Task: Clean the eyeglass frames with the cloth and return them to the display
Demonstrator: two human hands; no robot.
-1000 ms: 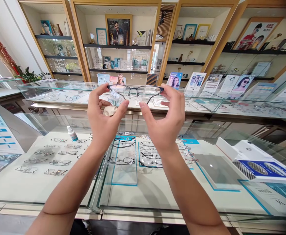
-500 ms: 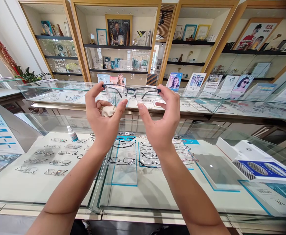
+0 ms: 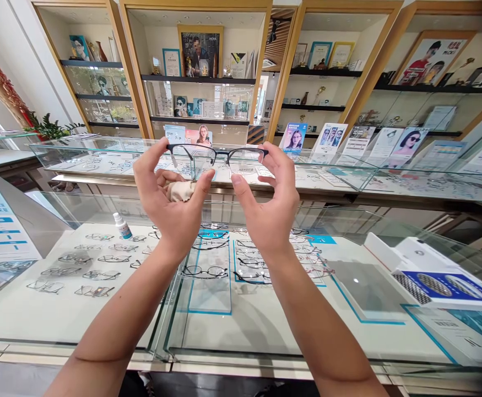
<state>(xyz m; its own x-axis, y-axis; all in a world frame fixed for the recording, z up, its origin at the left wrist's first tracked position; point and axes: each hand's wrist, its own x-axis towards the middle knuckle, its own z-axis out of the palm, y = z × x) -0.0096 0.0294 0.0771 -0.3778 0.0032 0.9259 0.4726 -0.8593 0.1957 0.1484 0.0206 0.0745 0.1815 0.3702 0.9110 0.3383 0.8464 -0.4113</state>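
Observation:
A pair of dark half-rim eyeglasses [image 3: 221, 156] is held up in front of me, above the glass counter. My left hand [image 3: 168, 207] grips the frame's left end with the index finger, its thumb pointing up below the lens. Tucked in the lower fingers of that same hand is a crumpled off-white cloth [image 3: 180, 191]. At the other end, my right hand [image 3: 271, 204] has its index finger against the frame's corner, with the thumb raised underneath. The temples fold or extend behind the lenses; their full length is hard to see.
Below my arms, a glass display counter [image 3: 112, 320] holds rows of eyeglasses. A small white spray bottle [image 3: 122, 226] stands on its left part. An open white box [image 3: 443, 275] lies at right. Farther back is another glass counter [image 3: 331, 165] with upright cards, then wooden shelves [image 3: 199, 79].
The eyeglasses have tilted and shifted slightly left, showing more of the lenses. Both hands have turned a little with them, and the cloth has moved slightly left in my left hand.

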